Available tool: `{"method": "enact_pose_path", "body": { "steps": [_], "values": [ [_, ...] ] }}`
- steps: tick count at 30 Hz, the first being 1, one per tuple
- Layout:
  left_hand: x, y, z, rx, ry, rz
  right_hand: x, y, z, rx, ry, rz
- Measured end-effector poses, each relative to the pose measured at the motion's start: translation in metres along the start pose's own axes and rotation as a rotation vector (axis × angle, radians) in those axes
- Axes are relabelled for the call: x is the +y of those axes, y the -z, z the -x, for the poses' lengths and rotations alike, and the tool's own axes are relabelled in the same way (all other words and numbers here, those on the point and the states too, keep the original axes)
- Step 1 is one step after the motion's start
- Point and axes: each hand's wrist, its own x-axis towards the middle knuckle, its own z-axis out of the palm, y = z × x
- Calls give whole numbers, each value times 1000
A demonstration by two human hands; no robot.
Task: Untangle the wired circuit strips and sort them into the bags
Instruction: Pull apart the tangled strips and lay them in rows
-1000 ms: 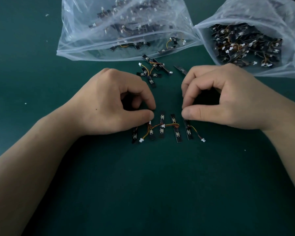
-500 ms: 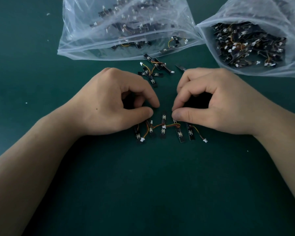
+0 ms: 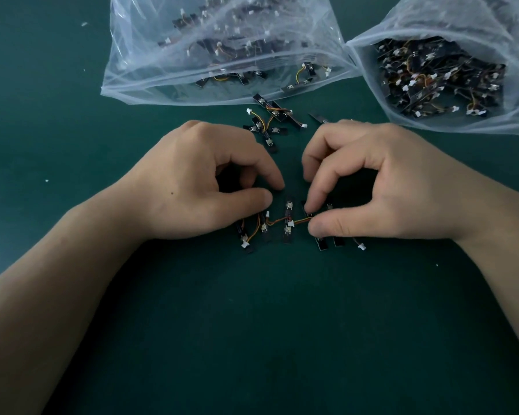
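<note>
Head view: the right hand has been shifted leftward; one of the tangled circuit strips on the table is pinched between its thumb and forefinger, so separation is judged underway. The left hand is curled; its grip cannot be determined.

Left hand: fingers curled, thumb close to index tip; grip undetermined. Right hand: thumb and index pinch a circuit strip. Both forearms bare.
</note>
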Motion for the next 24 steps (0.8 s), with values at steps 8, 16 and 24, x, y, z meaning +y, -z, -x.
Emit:
{"method": "enact_pose_path", "body": {
  "steps": [8, 16, 24],
  "values": [
    [5, 0, -1, -66, 28, 118, 2, -1, 0, 50, -26, -6],
    [5, 0, -2, -79, 6, 56, 2, -6, -2, 107, -8, 11],
    [6, 0, 0, 44, 98, 147, 1, -9, -2, 107, 15, 31]
  ]
}}
